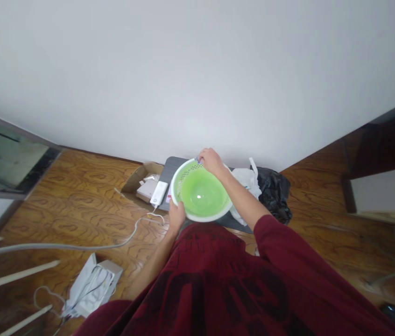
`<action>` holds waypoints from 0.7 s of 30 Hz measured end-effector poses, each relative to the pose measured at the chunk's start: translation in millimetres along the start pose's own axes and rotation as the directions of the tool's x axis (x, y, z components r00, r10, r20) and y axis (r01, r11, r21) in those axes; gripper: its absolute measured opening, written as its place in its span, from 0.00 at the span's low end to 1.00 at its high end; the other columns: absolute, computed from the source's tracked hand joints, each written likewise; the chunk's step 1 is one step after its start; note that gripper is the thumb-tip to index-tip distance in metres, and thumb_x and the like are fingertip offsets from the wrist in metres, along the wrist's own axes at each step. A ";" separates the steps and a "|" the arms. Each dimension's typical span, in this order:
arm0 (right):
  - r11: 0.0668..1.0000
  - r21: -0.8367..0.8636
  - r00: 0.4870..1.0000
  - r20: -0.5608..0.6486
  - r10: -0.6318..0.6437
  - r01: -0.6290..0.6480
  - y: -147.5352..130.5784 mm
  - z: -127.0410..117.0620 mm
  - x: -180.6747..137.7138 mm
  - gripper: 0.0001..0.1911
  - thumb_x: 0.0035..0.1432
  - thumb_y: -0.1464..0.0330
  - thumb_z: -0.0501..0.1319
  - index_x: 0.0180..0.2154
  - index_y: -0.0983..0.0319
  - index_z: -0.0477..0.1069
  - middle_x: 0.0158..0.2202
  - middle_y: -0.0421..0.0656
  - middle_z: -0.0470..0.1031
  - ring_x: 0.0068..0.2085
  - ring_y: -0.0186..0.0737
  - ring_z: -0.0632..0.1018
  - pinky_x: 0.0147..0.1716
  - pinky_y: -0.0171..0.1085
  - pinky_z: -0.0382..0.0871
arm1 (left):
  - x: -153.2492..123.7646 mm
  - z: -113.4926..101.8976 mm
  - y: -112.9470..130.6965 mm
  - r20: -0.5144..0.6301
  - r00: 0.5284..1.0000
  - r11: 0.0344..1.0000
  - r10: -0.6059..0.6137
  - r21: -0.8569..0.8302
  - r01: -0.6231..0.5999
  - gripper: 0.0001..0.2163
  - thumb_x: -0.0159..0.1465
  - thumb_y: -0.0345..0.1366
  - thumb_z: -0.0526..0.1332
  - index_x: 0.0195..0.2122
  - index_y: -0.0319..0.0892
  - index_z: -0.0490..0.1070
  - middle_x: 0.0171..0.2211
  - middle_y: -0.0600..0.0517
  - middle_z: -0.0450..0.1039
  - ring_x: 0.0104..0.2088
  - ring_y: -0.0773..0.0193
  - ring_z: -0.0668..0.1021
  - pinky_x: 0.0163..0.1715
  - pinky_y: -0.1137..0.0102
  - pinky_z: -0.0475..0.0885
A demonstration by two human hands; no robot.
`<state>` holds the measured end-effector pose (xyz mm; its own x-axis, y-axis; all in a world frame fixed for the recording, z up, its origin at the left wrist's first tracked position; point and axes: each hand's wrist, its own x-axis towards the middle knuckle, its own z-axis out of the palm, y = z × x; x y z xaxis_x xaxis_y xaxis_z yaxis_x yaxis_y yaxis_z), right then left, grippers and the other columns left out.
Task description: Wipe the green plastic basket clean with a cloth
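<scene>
Head view: a green, white-rimmed basket is held over a dark surface. The left hand grips its near-left rim; the right hand pinches a small bluish scrap at its far rim.

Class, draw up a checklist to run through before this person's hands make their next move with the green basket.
1. Left hand on the basket: ok, it grips the near-left rim.
2. Right hand placed: ok, at the far rim, with a small bluish thing at its fingers.
3. What that thing is made of: cannot tell, too small.
4. No loose items inside the basket: ok, none shows.
5. Cable clear of the basket: ok, it lies to the left.
6. Basket resting on the dark board: cannot tell; its underside is hidden.
</scene>
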<state>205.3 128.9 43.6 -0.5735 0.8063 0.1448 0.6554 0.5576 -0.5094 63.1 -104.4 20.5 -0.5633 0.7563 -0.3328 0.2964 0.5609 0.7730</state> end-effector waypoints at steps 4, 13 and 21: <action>0.992 -0.010 0.989 0.079 -0.123 0.125 -28.5 15.0 13.3 0.17 0.57 0.82 0.54 0.31 0.63 0.80 0.38 0.45 0.78 0.42 0.41 0.71 0.49 0.38 0.60 | -0.1 -0.2 -1.1 -0.001 1.000 1.000 -0.001 0.009 0.001 0.15 0.64 0.35 0.53 0.51 0.39 0.67 0.47 0.40 0.77 0.52 0.50 0.77 0.52 0.60 0.71; 0.911 0.109 0.887 0.206 -0.412 0.398 -82.3 45.0 9.1 0.13 0.56 0.82 0.55 0.30 0.64 0.77 0.37 0.46 0.76 0.42 0.41 0.69 0.44 0.36 0.60 | 1.6 0.0 -2.6 -0.010 1.000 1.000 0.027 -0.015 -0.027 0.17 0.62 0.34 0.53 0.51 0.38 0.68 0.49 0.39 0.76 0.51 0.50 0.77 0.53 0.58 0.71; 0.940 0.089 0.927 0.159 -0.340 0.330 -75.4 42.4 9.6 0.13 0.58 0.82 0.55 0.32 0.63 0.76 0.35 0.45 0.72 0.41 0.41 0.66 0.41 0.36 0.59 | 0.2 -1.5 1.1 -0.008 0.999 0.999 -0.032 0.016 0.032 0.16 0.64 0.34 0.53 0.52 0.37 0.67 0.48 0.39 0.76 0.51 0.49 0.77 0.52 0.59 0.71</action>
<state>129.5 86.3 47.4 -0.8325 0.5264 0.1726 0.3833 0.7723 -0.5065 62.2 -104.2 22.2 -0.5786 0.7355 -0.3526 0.2910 0.5900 0.7531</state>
